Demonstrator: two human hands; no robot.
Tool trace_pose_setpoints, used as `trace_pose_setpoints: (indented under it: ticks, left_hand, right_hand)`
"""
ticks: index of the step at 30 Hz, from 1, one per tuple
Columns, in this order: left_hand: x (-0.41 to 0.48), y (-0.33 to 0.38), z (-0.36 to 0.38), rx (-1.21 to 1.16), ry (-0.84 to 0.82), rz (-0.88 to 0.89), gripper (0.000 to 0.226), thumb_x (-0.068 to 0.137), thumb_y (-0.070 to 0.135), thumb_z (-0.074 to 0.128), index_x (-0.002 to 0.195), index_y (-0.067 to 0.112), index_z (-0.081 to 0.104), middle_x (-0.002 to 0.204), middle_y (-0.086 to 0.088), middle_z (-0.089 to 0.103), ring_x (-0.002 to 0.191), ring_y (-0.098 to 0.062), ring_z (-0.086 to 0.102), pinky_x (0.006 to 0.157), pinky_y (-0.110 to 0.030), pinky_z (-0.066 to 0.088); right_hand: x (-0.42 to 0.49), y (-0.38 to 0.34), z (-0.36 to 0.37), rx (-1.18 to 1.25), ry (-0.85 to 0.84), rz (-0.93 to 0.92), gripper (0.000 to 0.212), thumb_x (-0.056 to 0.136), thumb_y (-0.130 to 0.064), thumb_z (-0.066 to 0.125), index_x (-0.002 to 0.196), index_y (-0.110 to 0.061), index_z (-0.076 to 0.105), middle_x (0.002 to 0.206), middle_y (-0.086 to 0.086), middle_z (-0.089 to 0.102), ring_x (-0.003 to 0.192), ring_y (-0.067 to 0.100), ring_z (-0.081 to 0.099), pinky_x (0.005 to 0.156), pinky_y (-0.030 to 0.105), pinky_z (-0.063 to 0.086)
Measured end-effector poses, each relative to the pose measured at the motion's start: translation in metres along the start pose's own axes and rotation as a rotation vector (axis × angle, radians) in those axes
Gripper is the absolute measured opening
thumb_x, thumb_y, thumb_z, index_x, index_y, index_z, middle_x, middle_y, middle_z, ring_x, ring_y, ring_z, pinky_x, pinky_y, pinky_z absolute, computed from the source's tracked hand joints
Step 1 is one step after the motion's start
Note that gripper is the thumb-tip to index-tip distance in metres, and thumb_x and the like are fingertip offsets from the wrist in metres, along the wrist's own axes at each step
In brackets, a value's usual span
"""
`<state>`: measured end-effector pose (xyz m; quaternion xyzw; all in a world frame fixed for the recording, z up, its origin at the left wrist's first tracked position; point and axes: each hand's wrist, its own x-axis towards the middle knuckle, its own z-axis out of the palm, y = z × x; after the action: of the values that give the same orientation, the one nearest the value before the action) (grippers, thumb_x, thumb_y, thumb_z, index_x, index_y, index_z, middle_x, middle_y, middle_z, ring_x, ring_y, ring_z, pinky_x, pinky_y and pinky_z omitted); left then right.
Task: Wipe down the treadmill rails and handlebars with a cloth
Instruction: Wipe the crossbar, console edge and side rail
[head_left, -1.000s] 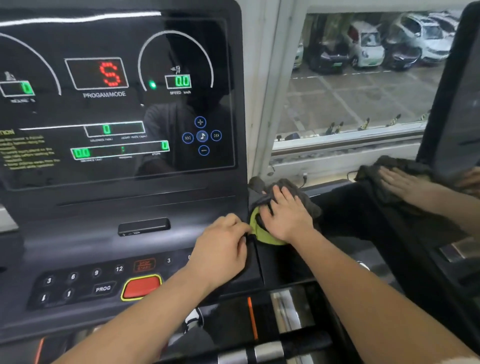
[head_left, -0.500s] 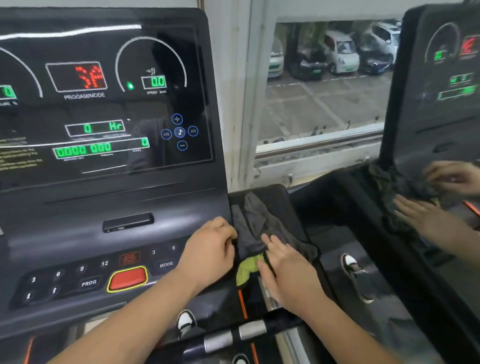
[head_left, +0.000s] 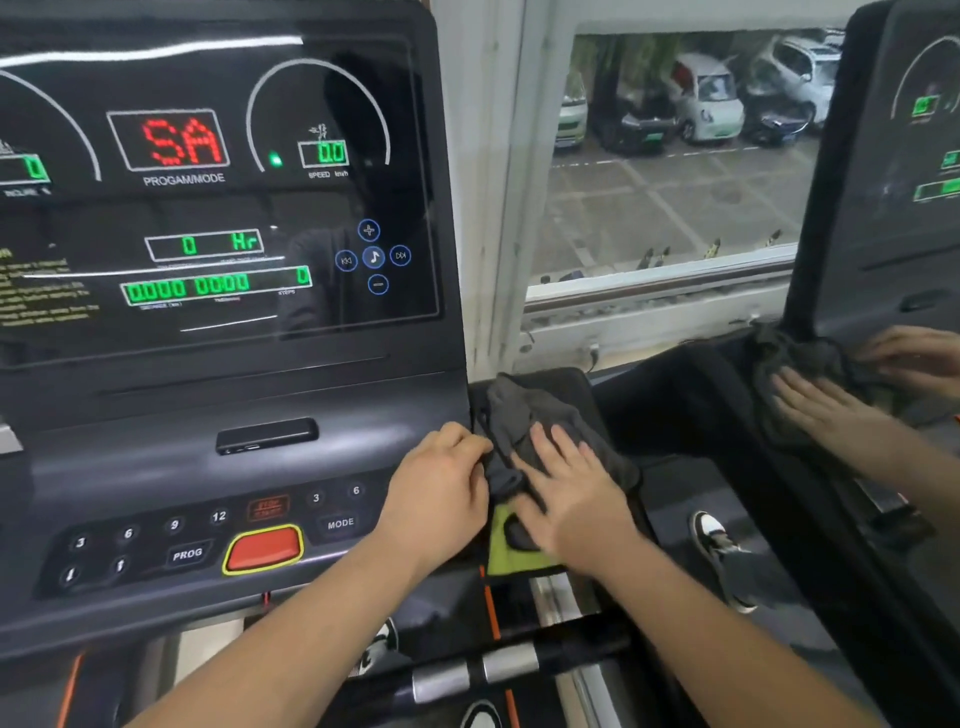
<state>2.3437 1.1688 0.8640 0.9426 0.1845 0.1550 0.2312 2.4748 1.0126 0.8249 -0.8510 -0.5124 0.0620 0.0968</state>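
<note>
A dark grey cloth (head_left: 524, 410) with a yellow-green underside lies spread on the treadmill's black right side rail (head_left: 574, 387), just beside the console. My right hand (head_left: 571, 488) presses flat on the cloth with straight fingers. My left hand (head_left: 441, 483) rests at the console's right edge, fingers curled, pinching the cloth's left edge. Below my forearms, a black handlebar (head_left: 498, 670) with a silver section runs across.
The console (head_left: 218, 395) with lit displays, number keys and a red stop button (head_left: 265, 551) fills the left. A window is behind the rail. A glossy dark panel (head_left: 883, 260) at right reflects my hands and cloth. A shoe (head_left: 717, 540) shows at lower right.
My right hand has slid the cloth along the rail toward me and spread it out from a bunch. My left hand stayed at the console's edge. The red display changed.
</note>
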Motion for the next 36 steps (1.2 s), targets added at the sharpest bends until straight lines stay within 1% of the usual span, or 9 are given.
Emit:
trace_pose_setpoints:
  ticks: [5, 15, 20, 23, 26, 29, 31, 34, 36]
  left_hand:
    - [-0.001, -0.009, -0.007, -0.01, 0.0, -0.025, 0.032, 0.086, 0.018, 0.056, 0.115, 0.019, 0.069, 0.107, -0.001, 0.062, 0.096, -0.027, 0.063, 0.083, -0.042, 0.056]
    - [-0.01, -0.017, -0.003, -0.024, -0.006, -0.042, 0.029, 0.085, 0.017, 0.056, 0.11, 0.019, 0.069, 0.105, 0.001, 0.061, 0.094, -0.026, 0.064, 0.082, -0.042, 0.057]
    - [-0.013, 0.008, 0.008, -0.093, -0.015, 0.022, 0.025, 0.084, 0.01, 0.059, 0.104, 0.02, 0.071, 0.101, 0.003, 0.061, 0.092, -0.022, 0.064, 0.081, -0.039, 0.056]
    - [-0.021, 0.02, 0.014, -0.132, -0.007, 0.05, 0.022, 0.083, 0.01, 0.058, 0.097, 0.022, 0.072, 0.098, 0.007, 0.06, 0.089, -0.017, 0.063, 0.078, -0.039, 0.057]
    - [-0.032, 0.034, 0.021, -0.199, -0.01, 0.076, 0.024, 0.082, 0.008, 0.057, 0.095, 0.024, 0.069, 0.098, 0.012, 0.059, 0.088, -0.012, 0.062, 0.075, -0.035, 0.056]
    - [-0.042, 0.043, 0.026, -0.277, -0.005, 0.082, 0.031, 0.078, 0.001, 0.055, 0.098, 0.022, 0.068, 0.099, 0.013, 0.059, 0.091, -0.008, 0.062, 0.08, -0.026, 0.054]
    - [-0.05, 0.045, 0.028, -0.334, -0.016, 0.063, 0.032, 0.078, 0.0, 0.054, 0.097, 0.021, 0.068, 0.097, 0.014, 0.059, 0.089, -0.004, 0.061, 0.081, -0.023, 0.052]
    - [-0.057, 0.045, 0.028, -0.366, -0.034, 0.02, 0.028, 0.077, 0.003, 0.053, 0.088, 0.024, 0.068, 0.09, 0.018, 0.06, 0.085, -0.003, 0.062, 0.078, -0.024, 0.053]
    - [-0.058, 0.044, 0.028, -0.365, -0.037, 0.006, 0.028, 0.076, 0.002, 0.054, 0.086, 0.025, 0.069, 0.088, 0.019, 0.061, 0.083, -0.001, 0.062, 0.076, -0.019, 0.05]
  right_hand:
    - [0.096, 0.021, -0.028, -0.098, -0.293, 0.145, 0.062, 0.104, -0.063, 0.021, 0.162, -0.043, 0.011, 0.173, -0.002, -0.005, 0.159, 0.021, -0.006, 0.128, 0.048, -0.002]
    - [0.054, -0.006, -0.012, -0.03, -0.17, 0.187, 0.062, 0.106, -0.059, 0.02, 0.162, -0.032, 0.026, 0.173, 0.0, 0.001, 0.159, 0.021, -0.002, 0.128, 0.041, 0.001]
    - [-0.003, -0.017, -0.001, 0.035, 0.037, 0.165, 0.049, 0.098, -0.049, 0.043, 0.131, -0.023, 0.068, 0.155, 0.007, 0.05, 0.144, 0.027, 0.047, 0.116, 0.043, 0.041]
    - [-0.049, -0.014, -0.003, 0.14, 0.176, 0.12, 0.031, 0.089, -0.035, 0.065, 0.114, -0.021, 0.074, 0.136, 0.001, 0.068, 0.127, 0.02, 0.064, 0.1, 0.037, 0.055]
    - [-0.088, -0.017, -0.027, 0.145, 0.125, 0.302, 0.019, 0.096, -0.039, 0.059, 0.103, -0.026, 0.072, 0.1, -0.005, 0.076, 0.094, 0.017, 0.073, 0.075, 0.03, 0.057]
    - [-0.096, -0.019, -0.057, 0.668, 0.053, 0.667, 0.04, 0.106, -0.043, 0.047, 0.082, -0.018, 0.066, 0.08, -0.003, 0.072, 0.081, 0.019, 0.068, 0.072, 0.031, 0.049]
    - [-0.098, -0.018, -0.077, 1.073, 0.077, 0.889, 0.04, 0.105, -0.044, 0.052, 0.081, -0.016, 0.068, 0.087, 0.002, 0.074, 0.083, 0.016, 0.068, 0.075, 0.03, 0.053]
    - [-0.096, -0.013, -0.101, 1.292, 0.187, 1.033, 0.032, 0.102, -0.045, 0.056, 0.084, -0.02, 0.064, 0.094, 0.002, 0.071, 0.086, 0.019, 0.065, 0.071, 0.032, 0.049]
    - [-0.093, -0.006, -0.112, 1.337, 0.311, 1.043, 0.031, 0.101, -0.049, 0.057, 0.09, -0.02, 0.064, 0.1, 0.003, 0.071, 0.092, 0.023, 0.066, 0.084, 0.038, 0.053]
